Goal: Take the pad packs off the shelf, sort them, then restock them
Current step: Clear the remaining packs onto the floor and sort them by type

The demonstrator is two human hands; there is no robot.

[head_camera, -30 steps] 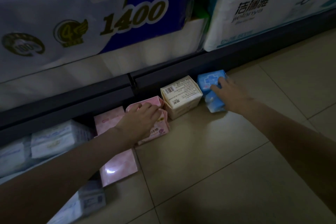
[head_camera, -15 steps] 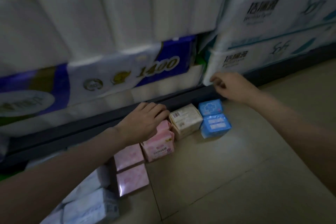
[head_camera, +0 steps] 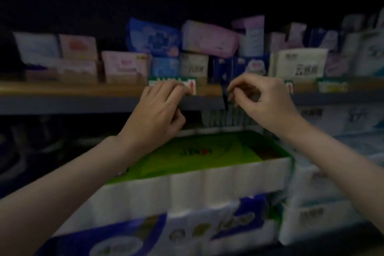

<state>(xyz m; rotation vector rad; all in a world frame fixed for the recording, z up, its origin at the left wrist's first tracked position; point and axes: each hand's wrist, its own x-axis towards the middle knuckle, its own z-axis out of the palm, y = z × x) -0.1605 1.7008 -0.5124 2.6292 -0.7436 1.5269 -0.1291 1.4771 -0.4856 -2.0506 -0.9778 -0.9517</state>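
Pad packs crowd the upper shelf (head_camera: 72, 89): a blue pack (head_camera: 153, 37), a long pink pack (head_camera: 209, 38), a pink box (head_camera: 124, 64), a small blue pack (head_camera: 165, 66), a cream box (head_camera: 194, 64) and a white pack (head_camera: 299, 62). My left hand (head_camera: 160, 110) is raised to the shelf's front edge, its fingertips at a price tag (head_camera: 192, 86), and it holds nothing. Level with the same edge, my right hand (head_camera: 259, 100) hangs with loosely curled fingers and is empty. The view is dim and blurred.
Below the shelf stands a large toilet-paper bale with a green top (head_camera: 197, 156) and blue print. More white paper bales (head_camera: 332, 193) fill the right. Further price tags (head_camera: 332, 86) line the shelf edge. The far left under the shelf is dark.
The view has swung up from the floor to the pad shelf. Both hands left the packs on the floor and rose empty to the shelf edge.
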